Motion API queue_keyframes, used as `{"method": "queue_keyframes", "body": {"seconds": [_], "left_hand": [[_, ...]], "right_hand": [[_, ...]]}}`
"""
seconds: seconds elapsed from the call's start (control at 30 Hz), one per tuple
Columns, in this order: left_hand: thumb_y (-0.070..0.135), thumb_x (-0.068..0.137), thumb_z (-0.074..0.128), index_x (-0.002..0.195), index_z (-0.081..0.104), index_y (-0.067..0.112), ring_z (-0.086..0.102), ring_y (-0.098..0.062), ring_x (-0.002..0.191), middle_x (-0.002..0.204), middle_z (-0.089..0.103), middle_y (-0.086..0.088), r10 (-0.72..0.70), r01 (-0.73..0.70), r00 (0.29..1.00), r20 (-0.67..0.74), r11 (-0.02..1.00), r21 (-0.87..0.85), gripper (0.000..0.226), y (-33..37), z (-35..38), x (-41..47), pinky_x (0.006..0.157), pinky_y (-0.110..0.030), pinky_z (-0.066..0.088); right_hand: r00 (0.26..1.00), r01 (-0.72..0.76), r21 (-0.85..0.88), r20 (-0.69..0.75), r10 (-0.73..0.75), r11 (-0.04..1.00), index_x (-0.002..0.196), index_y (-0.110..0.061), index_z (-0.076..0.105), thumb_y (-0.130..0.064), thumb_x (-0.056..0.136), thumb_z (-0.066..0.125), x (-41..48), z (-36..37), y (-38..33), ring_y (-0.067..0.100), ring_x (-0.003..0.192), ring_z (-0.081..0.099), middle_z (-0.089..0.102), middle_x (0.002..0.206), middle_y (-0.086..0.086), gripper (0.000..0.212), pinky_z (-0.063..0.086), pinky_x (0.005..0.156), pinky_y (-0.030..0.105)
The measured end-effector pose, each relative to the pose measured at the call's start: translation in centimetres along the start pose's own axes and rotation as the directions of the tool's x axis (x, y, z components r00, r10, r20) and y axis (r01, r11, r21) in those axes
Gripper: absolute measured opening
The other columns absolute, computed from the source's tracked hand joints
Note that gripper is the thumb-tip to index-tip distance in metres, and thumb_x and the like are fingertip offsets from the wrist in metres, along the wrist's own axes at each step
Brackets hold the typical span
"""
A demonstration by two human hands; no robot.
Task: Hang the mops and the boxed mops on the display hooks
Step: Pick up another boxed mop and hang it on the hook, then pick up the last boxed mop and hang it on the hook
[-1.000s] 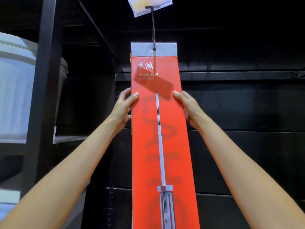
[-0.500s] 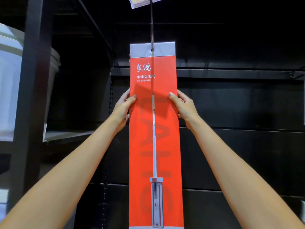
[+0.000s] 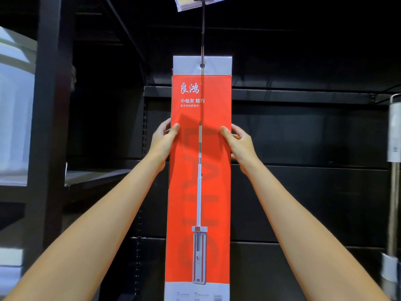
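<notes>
Since the earlier pictures the boxed mop [image 3: 198,181] has dropped in the view: its white hanger tab, formerly near the top, now sits lower, and more of the display hook [image 3: 203,33] rod shows above it. The box's white bottom band, cut off a second ago, is now visible well below both hands. The price tag holder [image 3: 201,2] has slid almost out of the top edge. The left hand [image 3: 163,140] and right hand [image 3: 239,143] have loosened — thumbs lie flat on the red front, fingers curled at the side edges, less wrapped than before. A hanging mop [image 3: 393,170] has come into sight well to the right of the right hand.
</notes>
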State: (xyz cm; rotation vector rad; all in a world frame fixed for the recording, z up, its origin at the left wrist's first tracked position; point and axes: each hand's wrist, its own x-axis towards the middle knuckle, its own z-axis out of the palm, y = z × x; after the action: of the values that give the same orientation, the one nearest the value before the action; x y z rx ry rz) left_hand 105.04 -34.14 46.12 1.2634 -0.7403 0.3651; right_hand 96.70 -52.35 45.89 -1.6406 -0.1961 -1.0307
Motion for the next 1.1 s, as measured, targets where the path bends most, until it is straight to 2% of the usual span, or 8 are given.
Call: {"method": "queue_keyframes", "body": {"seconds": [0.3,0.4,0.47,0.6,0.67,0.77,0.93,1.1], "left_hand": [[0.039,0.093,0.057,0.141,0.043,0.018,0.062,-0.015,0.102,0.13,0.058,-0.005,-0.07,0.07,0.998,0.004,0.995,0.075,0.054,0.4,-1.1,-1.6,0.068,-0.025,0.052],[0.034,0.095,0.057,0.138,0.046,0.017,0.062,-0.011,0.095,0.128,0.059,-0.005,-0.084,0.082,0.996,0.007,0.991,0.106,0.048,1.0,-1.2,-2.8,0.067,-0.025,0.052],[0.03,0.095,0.057,0.137,0.047,0.015,0.061,-0.014,0.098,0.129,0.058,-0.007,-0.093,0.093,0.996,-0.004,0.989,0.119,0.045,1.5,-1.2,-3.7,0.077,-0.03,0.054],[0.032,0.093,0.058,0.135,0.046,0.012,0.057,-0.018,0.111,0.13,0.056,-0.003,-0.014,0.029,0.999,-0.048,0.941,0.336,0.048,2.5,-0.7,-6.7,0.09,-0.033,0.048],[0.041,0.091,0.058,0.132,0.047,0.015,0.057,-0.02,0.114,0.128,0.057,0.0,0.055,-0.013,0.997,-0.061,0.84,0.543,0.05,2.9,-0.6,-8.9,0.092,-0.038,0.048],[0.049,0.089,0.055,0.133,0.044,0.015,0.053,-0.026,0.119,0.132,0.053,-0.005,0.117,-0.048,0.993,-0.029,0.606,0.794,0.057,3.7,-0.8,-13.1,0.091,-0.043,0.045],[0.051,0.089,0.054,0.132,0.045,0.01,0.05,-0.033,0.118,0.133,0.049,-0.011,0.196,-0.201,0.966,0.17,0.15,0.968,0.061,4.5,-2.1,-22.3,0.091,-0.043,0.041],[0.051,0.087,0.054,0.136,0.042,0.009,0.044,-0.033,0.125,0.141,0.044,-0.011,0.023,-0.23,0.973,0.23,0.013,0.973,0.066,4.0,-5.5,-32.9,0.097,-0.045,0.034]], "right_hand": [[0.987,-0.109,-0.004,-0.118,0.108,0.994,0.124,-0.02,0.06,-0.046,0.086,0.065,-1.2,1.4,-1.2,0.019,0.1,0.067,0.068,0.112,0.003,0.047,0.055,0.09,0.045],[0.986,-0.118,-0.022,-0.122,0.114,0.993,0.125,-0.018,0.057,-0.041,0.089,0.063,-2.4,1.2,-2.0,0.019,0.096,0.067,0.067,0.113,0.005,0.043,0.058,0.078,0.036],[0.987,-0.113,-0.062,-0.124,0.104,0.992,0.128,-0.017,0.056,-0.039,0.09,0.062,-3.6,1.0,-2.4,0.016,0.094,0.065,0.066,0.113,0.004,0.044,0.053,0.068,0.026],[0.99,-0.056,-0.249,-0.139,0.021,0.967,0.135,-0.018,0.05,-0.043,0.088,0.062,-6.6,0.2,-3.3,0.018,0.109,0.061,0.061,0.124,0.003,0.054,0.052,0.093,0.04],[0.99,-0.012,-0.426,-0.134,-0.051,0.905,0.141,-0.02,0.042,-0.046,0.088,0.061,-8.9,-0.2,-4.0,0.02,0.116,0.056,0.055,0.133,0.003,0.063,0.049,0.096,0.042],[0.982,0.073,-0.724,-0.068,-0.176,0.685,0.144,-0.02,0.036,-0.049,0.089,0.058,-13.0,-1.0,-5.0,0.022,0.122,0.051,0.048,0.138,0.003,0.066,0.044,0.092,0.041],[0.968,0.226,-0.921,0.174,-0.183,0.317,0.14,-0.016,0.042,-0.05,0.091,0.053,-21.4,-2.2,-4.7,0.029,0.119,0.049,0.048,0.136,0.008,0.061,0.045,0.086,0.041],[0.934,0.35,-0.911,0.356,-0.011,0.217,0.131,-0.014,0.053,-0.052,0.089,0.052,-31.4,-1.8,-3.4,0.034,0.112,0.052,0.059,0.121,0.013,0.057,0.043,0.085,0.044]]}}
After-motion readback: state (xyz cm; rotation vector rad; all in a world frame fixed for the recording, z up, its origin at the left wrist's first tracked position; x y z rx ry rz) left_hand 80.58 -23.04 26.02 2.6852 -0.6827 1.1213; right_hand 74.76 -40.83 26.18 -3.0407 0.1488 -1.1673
